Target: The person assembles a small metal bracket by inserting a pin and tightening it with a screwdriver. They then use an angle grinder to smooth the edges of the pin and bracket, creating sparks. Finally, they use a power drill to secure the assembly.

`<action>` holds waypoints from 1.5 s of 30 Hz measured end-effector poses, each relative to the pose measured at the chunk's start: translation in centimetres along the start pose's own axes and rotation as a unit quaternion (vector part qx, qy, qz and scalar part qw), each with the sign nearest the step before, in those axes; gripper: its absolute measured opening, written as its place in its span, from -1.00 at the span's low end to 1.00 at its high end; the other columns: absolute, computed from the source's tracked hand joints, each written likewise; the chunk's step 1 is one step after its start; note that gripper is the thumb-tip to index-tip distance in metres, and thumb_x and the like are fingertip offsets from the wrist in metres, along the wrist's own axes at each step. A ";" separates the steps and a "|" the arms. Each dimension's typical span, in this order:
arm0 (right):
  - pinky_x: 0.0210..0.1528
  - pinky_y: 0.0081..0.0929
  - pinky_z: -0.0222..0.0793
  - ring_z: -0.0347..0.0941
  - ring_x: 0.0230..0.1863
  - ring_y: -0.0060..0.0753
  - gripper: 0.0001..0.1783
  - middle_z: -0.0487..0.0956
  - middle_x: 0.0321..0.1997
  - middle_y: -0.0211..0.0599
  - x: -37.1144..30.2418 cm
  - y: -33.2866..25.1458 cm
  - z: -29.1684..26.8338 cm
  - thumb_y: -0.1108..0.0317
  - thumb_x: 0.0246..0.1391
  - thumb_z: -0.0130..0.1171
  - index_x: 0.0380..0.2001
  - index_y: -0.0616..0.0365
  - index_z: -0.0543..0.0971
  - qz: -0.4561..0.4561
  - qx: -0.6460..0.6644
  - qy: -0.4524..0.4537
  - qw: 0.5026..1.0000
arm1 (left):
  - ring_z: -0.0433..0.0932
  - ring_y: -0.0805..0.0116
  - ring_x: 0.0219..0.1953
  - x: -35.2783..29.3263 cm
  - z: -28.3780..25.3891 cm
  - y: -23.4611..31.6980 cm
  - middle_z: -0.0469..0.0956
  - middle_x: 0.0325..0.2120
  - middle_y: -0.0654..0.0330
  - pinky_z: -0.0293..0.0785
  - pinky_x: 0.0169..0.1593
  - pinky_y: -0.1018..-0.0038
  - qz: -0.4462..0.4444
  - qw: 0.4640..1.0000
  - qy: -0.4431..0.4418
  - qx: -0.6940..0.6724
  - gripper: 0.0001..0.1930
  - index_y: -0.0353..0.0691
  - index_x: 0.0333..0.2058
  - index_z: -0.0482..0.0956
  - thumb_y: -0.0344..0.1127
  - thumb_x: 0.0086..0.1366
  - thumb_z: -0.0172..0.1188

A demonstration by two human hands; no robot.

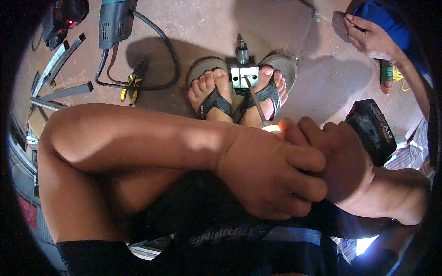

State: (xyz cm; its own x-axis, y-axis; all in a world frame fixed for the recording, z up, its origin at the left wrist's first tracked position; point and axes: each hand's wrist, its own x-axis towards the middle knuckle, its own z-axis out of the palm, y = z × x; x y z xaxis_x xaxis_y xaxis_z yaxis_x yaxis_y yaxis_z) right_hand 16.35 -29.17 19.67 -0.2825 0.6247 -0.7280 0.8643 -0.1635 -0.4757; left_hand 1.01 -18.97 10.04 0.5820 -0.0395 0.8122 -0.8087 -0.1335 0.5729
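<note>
My left hand (271, 172) is closed over the body of a cordless drill, which it mostly hides. My right hand (343, 158) is closed round the same tool, beside the black battery pack (372, 131). A lit front collar (271, 128) shows past my fingers. From it a long thin bit (256, 103) reaches to a small metal block (244, 78), its tip at a hole in the face. The block sits between my sandalled feet (215, 94), apparently held by them. A metal cylinder with a narrow tip (241, 51) stands out from the block's far side.
A corded power tool (116, 25) lies far left, its black cable (172, 55) looping toward yellow-and-black pliers (132, 85). Metal strips (69, 91) lie at left, below a black device (64, 20) with a red light. Another person's hand (370, 39) is far right, near a green-and-red cylinder (386, 76).
</note>
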 end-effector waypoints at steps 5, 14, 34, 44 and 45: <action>-0.35 -0.09 0.57 0.64 -0.39 -0.06 -0.37 0.59 -0.15 -0.13 -0.4 -0.7 0.2 0.23 0.25 0.21 0.34 0.28 0.55 0.036 0.042 0.005 0.998 | 0.51 0.18 -0.13 -0.3 -1.1 -0.8 0.48 -0.39 0.46 0.37 -0.01 0.07 0.061 0.997 -0.038 -0.028 -0.88 0.07 -0.56 0.57 -0.11 -0.04 0.27; -0.11 -0.11 0.71 0.73 -0.08 0.07 -0.33 0.61 0.09 0.02 1.2 -1.5 -0.4 0.34 0.37 0.12 0.50 0.28 0.40 0.054 0.282 -0.005 0.958 | 0.57 0.14 -0.08 -1.5 -2.0 -2.0 0.56 -0.36 0.37 0.41 -0.04 0.04 0.088 0.990 -0.013 -0.111 -0.88 0.04 -0.55 0.59 -0.14 -0.02 0.32; 0.04 0.01 0.73 0.72 0.06 0.14 -0.39 0.63 0.24 0.02 1.8 -1.4 -4.1 0.29 0.06 0.48 0.23 0.08 0.67 -0.001 0.162 -0.010 0.987 | 0.81 0.03 -0.33 6.5 -3.3 6.6 0.73 -0.17 -0.02 0.77 -0.38 0.14 -0.827 0.475 0.073 -0.292 -0.22 -0.30 0.36 0.44 0.33 0.57 0.17; 0.02 0.03 0.71 0.79 -0.03 0.15 -0.64 0.81 -0.05 -0.06 4.4 -1.9 -0.6 0.16 0.31 0.24 0.08 0.00 0.73 0.061 0.087 -0.011 0.994 | 0.75 0.05 -0.53 7.4 -2.0 5.8 0.69 -0.50 -0.05 0.63 -0.52 0.14 -0.889 0.352 0.288 -0.049 -0.41 -0.41 -0.28 0.69 0.11 0.64 0.09; 0.03 0.02 0.71 0.78 0.00 0.14 -0.59 0.81 0.00 -0.09 4.4 -2.2 -0.3 0.19 0.25 0.32 0.14 -0.03 0.70 0.078 0.104 0.003 0.991 | 0.73 0.06 -0.55 7.8 -1.7 5.8 0.70 -0.51 -0.06 0.60 -0.53 0.15 -0.905 0.274 0.316 -0.077 -0.44 -0.40 -0.25 0.69 0.09 0.63 0.12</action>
State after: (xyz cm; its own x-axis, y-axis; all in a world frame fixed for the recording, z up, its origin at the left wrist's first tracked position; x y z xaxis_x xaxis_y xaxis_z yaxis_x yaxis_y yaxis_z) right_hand 13.36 -25.85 17.68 -0.1493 0.5832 -0.7985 0.7921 -0.4128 -0.4496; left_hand 0.75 -18.37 19.87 -0.0493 0.1393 -0.9890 0.7332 0.6775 0.0589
